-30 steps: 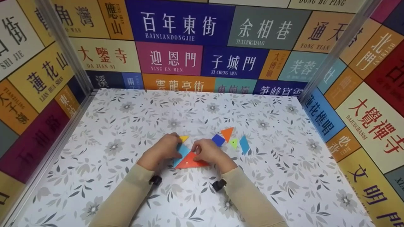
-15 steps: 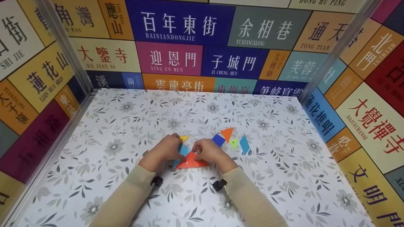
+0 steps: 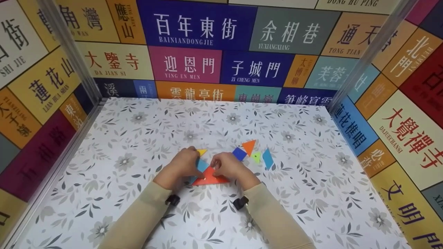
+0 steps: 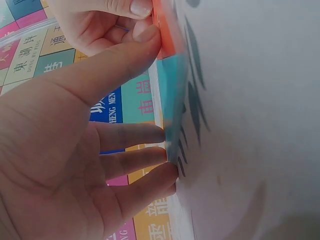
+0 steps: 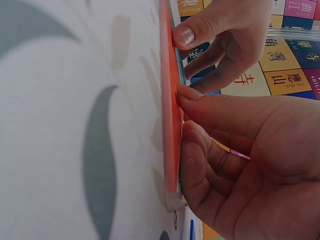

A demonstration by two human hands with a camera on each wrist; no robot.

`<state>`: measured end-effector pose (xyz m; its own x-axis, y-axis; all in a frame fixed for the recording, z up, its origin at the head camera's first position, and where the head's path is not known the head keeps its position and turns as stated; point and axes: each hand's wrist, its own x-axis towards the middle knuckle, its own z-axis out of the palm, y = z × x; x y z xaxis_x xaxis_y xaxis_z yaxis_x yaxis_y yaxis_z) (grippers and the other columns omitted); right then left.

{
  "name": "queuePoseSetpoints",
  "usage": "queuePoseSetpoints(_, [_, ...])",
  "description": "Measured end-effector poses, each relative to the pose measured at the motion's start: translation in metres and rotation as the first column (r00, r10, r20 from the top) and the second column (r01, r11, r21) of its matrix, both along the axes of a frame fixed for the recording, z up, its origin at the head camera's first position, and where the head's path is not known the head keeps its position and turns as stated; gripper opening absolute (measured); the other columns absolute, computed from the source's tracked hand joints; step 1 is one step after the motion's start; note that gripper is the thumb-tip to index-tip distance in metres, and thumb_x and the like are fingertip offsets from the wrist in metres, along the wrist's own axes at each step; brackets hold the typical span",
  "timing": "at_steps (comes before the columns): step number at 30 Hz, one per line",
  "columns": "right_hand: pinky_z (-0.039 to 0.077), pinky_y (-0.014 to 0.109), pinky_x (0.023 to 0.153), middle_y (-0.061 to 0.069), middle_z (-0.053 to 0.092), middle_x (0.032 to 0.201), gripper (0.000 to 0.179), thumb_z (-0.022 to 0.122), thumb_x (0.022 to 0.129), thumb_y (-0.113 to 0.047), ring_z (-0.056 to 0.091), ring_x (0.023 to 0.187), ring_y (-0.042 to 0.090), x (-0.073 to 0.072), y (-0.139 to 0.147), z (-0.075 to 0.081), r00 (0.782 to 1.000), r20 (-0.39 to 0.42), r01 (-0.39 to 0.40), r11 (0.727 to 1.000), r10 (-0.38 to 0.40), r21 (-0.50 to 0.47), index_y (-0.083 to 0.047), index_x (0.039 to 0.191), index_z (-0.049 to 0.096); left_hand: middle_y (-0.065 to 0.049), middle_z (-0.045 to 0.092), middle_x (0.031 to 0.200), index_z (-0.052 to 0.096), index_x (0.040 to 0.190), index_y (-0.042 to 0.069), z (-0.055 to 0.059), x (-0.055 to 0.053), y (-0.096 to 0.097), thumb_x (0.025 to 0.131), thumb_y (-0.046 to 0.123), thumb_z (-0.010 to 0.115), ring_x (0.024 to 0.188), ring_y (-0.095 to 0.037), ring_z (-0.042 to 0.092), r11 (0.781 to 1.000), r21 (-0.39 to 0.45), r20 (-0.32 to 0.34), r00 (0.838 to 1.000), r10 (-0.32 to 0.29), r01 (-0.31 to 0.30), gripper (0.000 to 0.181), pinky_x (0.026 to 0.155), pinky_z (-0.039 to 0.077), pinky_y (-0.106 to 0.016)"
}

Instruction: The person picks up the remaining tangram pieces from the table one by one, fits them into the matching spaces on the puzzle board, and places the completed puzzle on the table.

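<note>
A red tangram triangle [image 3: 211, 180] lies flat on the patterned table, meeting a light blue tangram triangle [image 3: 201, 165] along its left slope. My left hand [image 3: 180, 166] spans both pieces. In the left wrist view its thumb touches the red face, while its fairly straight fingers [image 4: 132, 136] reach the blue piece's edge. From the other side, my right hand [image 3: 231, 167] holds the red triangle: its thumb presses on the face and its fingers [image 5: 195, 165] are curled at the edge. The yellow triangle [image 3: 201, 152] shows partly beyond my left fingers.
To the right of my hands lie a dark blue square [image 3: 238, 154], an orange triangle [image 3: 250, 146], a small green triangle [image 3: 256, 157] and a blue parallelogram [image 3: 268, 159]. Panels with coloured lettering [image 3: 187, 65] stand around the table [image 3: 138, 200].
My left thumb has shifted right and nearer to me, from the blue triangle onto the red one. My right hand stays almost still, and the other pieces have not moved.
</note>
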<state>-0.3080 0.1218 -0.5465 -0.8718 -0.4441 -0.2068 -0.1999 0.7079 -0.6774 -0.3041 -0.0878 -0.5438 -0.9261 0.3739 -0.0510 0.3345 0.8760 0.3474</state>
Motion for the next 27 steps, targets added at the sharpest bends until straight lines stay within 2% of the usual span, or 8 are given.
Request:
queuePoseSetpoints(7, [0.047, 0.025, 0.06, -0.002, 0.061, 0.073, 0.018, 0.085, 0.087, -0.003, 0.056, 0.063, 0.013, -0.0014, 0.0003, -0.0012, 1.0, -0.019, -0.011, 1.0, 0.011, 0.002, -0.01, 0.1, 0.075, -0.013, 0.066, 0.113, 0.073, 0.098, 0.004, -0.0003, -0.0012, 0.0005, 0.068, 0.04, 0.1, 0.091, -0.026, 0.057, 1.0, -0.02, 0.003, 1.0, -0.003, 0.003, 0.054, 0.085, 0.055, -0.043])
queuePoseSetpoints(13, [0.047, 0.025, 0.06, -0.002, 0.06, 0.075, 0.02, 0.084, 0.086, -0.001, 0.055, 0.064, 0.014, -0.0017, 0.0032, -0.0017, 1.0, -0.009, -0.029, 1.0, 0.029, -0.01, -0.01, 0.1, 0.075, -0.016, 0.072, 0.115, 0.07, 0.089, 0.004, 0.0013, -0.0012, 0.0027, 0.069, 0.034, 0.1, 0.099, -0.031, 0.065, 0.996, -0.027, -0.06, 0.994, -0.089, 0.088, 0.047, 0.094, 0.057, -0.047])
queuePoseSetpoints(17, [0.047, 0.025, 0.06, -0.003, 0.059, 0.075, 0.021, 0.084, 0.085, 0.0, 0.055, 0.064, 0.013, -0.0019, 0.0039, -0.0025, 1.0, 0.001, -0.027, 1.0, 0.027, -0.009, -0.01, 0.1, 0.075, -0.01, 0.073, 0.098, 0.068, 0.087, 0.007, 0.0017, -0.0001, 0.0026, 0.072, 0.032, 0.099, 0.088, -0.029, 0.064, 0.993, -0.015, -0.039, 0.992, -0.116, 0.115, 0.043, 0.084, 0.055, -0.045])
queuePoseSetpoints(20, [0.047, 0.024, 0.06, -0.003, 0.06, 0.075, 0.022, 0.084, 0.084, 0.002, 0.055, 0.063, 0.013, -0.0017, 0.0042, -0.0025, 1.0, 0.001, -0.028, 0.999, 0.028, -0.017, -0.01, 0.1, 0.075, -0.003, 0.062, 0.081, 0.067, 0.087, 0.007, 0.0016, 0.0004, 0.0016, 0.072, 0.032, 0.099, 0.075, -0.024, 0.053, 0.994, -0.002, -0.017, 0.994, -0.112, 0.112, 0.043, 0.073, 0.048, -0.041])
queuePoseSetpoints(23, [0.048, 0.024, 0.059, -0.003, 0.06, 0.076, 0.023, 0.083, 0.083, 0.003, 0.056, 0.063, 0.013, -0.0015, 0.0047, -0.0016, 0.999, -0.001, -0.035, 0.999, 0.035, -0.023, -0.01, 0.101, 0.075, 0.001, 0.055, 0.077, 0.066, 0.087, 0.007, 0.0014, 0.0, 0.0006, 0.072, 0.032, 0.099, 0.073, -0.021, 0.047, 0.994, 0.008, -0.015, 0.994, -0.107, 0.107, 0.044, 0.071, 0.045, -0.039])
queuePoseSetpoints(27, [0.049, 0.025, 0.059, -0.003, 0.062, 0.079, 0.024, 0.082, 0.085, 0.002, 0.057, 0.064, 0.013, -0.0025, 0.007, -0.0002, 0.998, 0.035, -0.046, 0.998, 0.047, -0.044, -0.012, 0.103, 0.076, 0.001, 0.056, 0.077, 0.064, 0.084, 0.01, 0.0016, -0.0005, 0.0001, 0.072, 0.032, 0.099, 0.072, -0.021, 0.047, 0.995, 0.017, -0.005, 0.995, -0.096, 0.096, 0.044, 0.071, 0.045, -0.039])
